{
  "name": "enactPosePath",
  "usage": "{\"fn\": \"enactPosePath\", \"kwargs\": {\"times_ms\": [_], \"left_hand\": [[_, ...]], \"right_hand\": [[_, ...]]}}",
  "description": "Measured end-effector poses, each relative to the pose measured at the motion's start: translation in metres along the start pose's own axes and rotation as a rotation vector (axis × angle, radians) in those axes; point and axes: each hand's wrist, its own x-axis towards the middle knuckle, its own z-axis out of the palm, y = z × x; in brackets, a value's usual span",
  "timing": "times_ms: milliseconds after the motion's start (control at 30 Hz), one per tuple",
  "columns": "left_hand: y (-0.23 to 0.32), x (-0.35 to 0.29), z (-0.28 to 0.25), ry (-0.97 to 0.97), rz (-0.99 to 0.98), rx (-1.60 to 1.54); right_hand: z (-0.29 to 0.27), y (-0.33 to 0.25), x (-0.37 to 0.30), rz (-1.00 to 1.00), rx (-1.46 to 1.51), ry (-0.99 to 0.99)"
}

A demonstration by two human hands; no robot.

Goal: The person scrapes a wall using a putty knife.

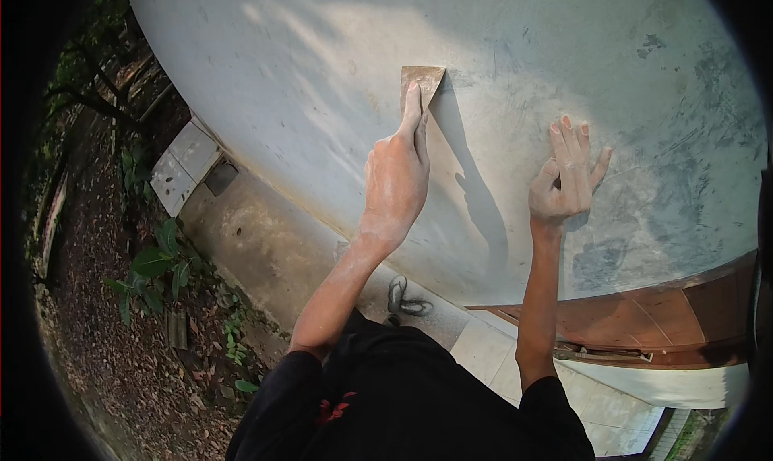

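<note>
My left hand (398, 171) grips a putty knife with a brownish, dust-coated blade (417, 81). Its index finger lies stretched along the blade, and the handle is hidden in the palm. The blade is against a pale grey-green wall (322, 82) and casts a long shadow to its right. Over a darker, smeared patch of the same wall, my right hand (570, 171) has its fingers stretched upward and holds nothing. Its fingertips seem to rest on the wall. Pale dust covers both hands.
A concrete ledge (258, 227) runs along the wall's foot, with pale tiles (183, 163) at its far end. Leafy plants (157, 260) and leaf-littered ground lie at left. A brown wooden panel (644, 324) is at lower right. A dark looped object (407, 298) lies near my body.
</note>
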Motion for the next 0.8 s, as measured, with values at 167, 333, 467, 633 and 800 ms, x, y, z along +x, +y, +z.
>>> {"fn": "enactPosePath", "kwargs": {"times_ms": [167,333,467,633,800], "left_hand": [[-0.008,-0.001,0.007,0.051,0.062,-0.045],[-0.002,-0.001,0.002,0.008,0.006,-0.019],[0.0,0.0,0.0,-0.002,-0.004,-0.04],[-0.005,0.003,0.009,0.059,0.031,-0.048],[0.005,0.003,0.005,0.054,-0.006,-0.003]], "right_hand": [[0.004,-0.002,0.001,0.007,0.002,0.022],[0.001,-0.001,0.0,0.006,-0.011,-0.006],[-0.001,-0.001,-0.002,0.012,-0.011,-0.031],[-0.001,-0.001,-0.004,-0.001,0.023,-0.016],[-0.001,-0.003,-0.004,0.005,-0.001,-0.005]]}}
